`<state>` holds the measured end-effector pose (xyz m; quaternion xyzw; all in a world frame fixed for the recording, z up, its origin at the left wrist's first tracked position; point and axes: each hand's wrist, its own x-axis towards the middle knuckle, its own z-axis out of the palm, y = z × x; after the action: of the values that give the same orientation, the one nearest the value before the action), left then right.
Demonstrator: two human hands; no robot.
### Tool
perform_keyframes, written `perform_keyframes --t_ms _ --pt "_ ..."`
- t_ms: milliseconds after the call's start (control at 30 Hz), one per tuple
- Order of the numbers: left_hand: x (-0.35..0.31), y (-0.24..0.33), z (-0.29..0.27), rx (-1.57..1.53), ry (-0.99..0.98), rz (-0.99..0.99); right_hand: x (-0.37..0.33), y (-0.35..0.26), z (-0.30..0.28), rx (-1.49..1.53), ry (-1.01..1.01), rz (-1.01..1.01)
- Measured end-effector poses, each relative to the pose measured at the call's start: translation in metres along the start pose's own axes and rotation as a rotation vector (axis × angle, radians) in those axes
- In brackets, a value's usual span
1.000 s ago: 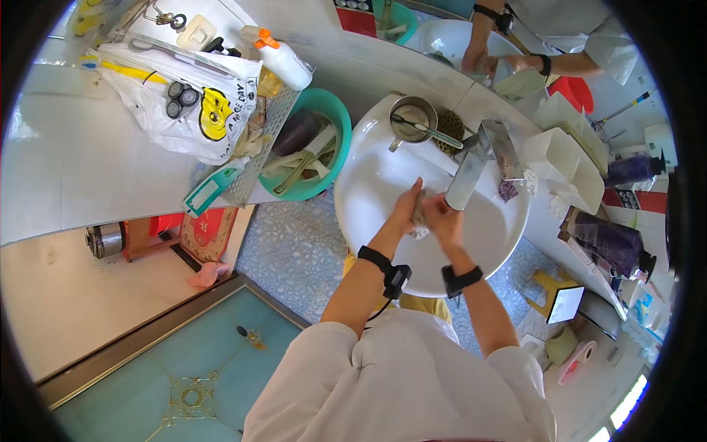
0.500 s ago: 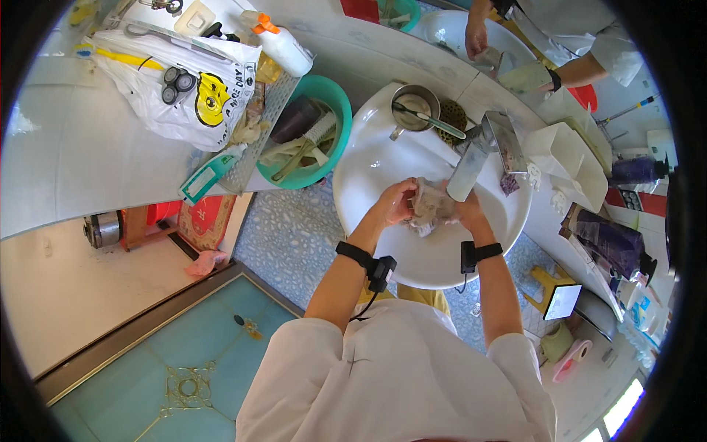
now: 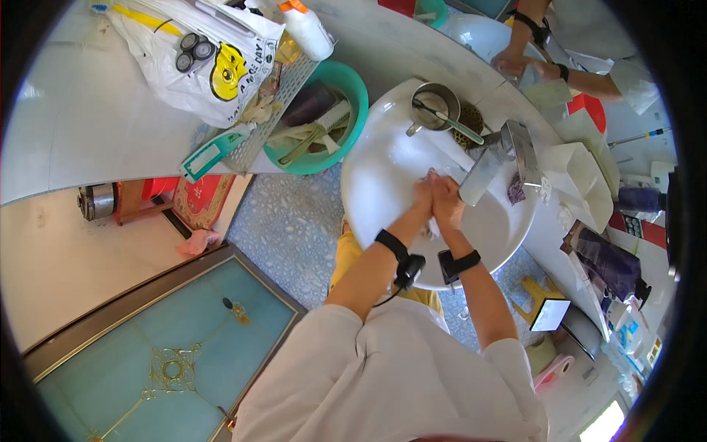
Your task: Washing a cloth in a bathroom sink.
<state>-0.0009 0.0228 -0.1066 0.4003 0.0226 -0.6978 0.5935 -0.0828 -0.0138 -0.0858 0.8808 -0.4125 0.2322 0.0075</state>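
Note:
Both my hands are pressed together over the white washbasin (image 3: 383,184), just left of the faucet (image 3: 486,171). My left hand (image 3: 423,195) is closed against my right hand (image 3: 447,200), whose fingers are also drawn in. Whatever lies between the palms is hidden. A small bit of pale greyish cloth (image 3: 427,232) shows below, between my wrists; whether it hangs from my hands or lies in the basin I cannot tell. On the basin's back rim stands a metal cup (image 3: 434,99) with a green-handled toothbrush (image 3: 460,129) across it.
A green tub (image 3: 357,121) of brushes stands left of the basin, under a shelf bearing a white plastic bag (image 3: 169,66) and a spray bottle (image 3: 309,33). White containers (image 3: 571,169) sit right of the faucet. A yellow stool (image 3: 526,298) is on the floor.
My hands were apart with the greyish cloth spread between them; now they are pressed together, slightly higher, and most of the cloth is out of sight. The view has shifted a little.

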Motion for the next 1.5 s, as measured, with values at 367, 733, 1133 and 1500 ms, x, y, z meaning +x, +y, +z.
perform_keyframes --t_ms 367,733,1133,1500 --pt "-0.052 0.105 -0.009 0.642 -0.110 -0.278 0.025 0.036 -0.070 1.142 -0.571 0.601" --pt "-0.038 0.056 0.000 0.205 -0.021 -0.087 0.009 0.010 -0.049 1.320 -0.112 0.769" --pt "-0.004 -0.015 0.004 -0.150 0.061 -0.149 0.016 -0.004 -0.020 0.621 -0.202 0.677" --pt "-0.043 0.071 0.022 0.497 -0.352 -0.136 -0.006 0.055 -0.054 1.100 -0.469 0.659"
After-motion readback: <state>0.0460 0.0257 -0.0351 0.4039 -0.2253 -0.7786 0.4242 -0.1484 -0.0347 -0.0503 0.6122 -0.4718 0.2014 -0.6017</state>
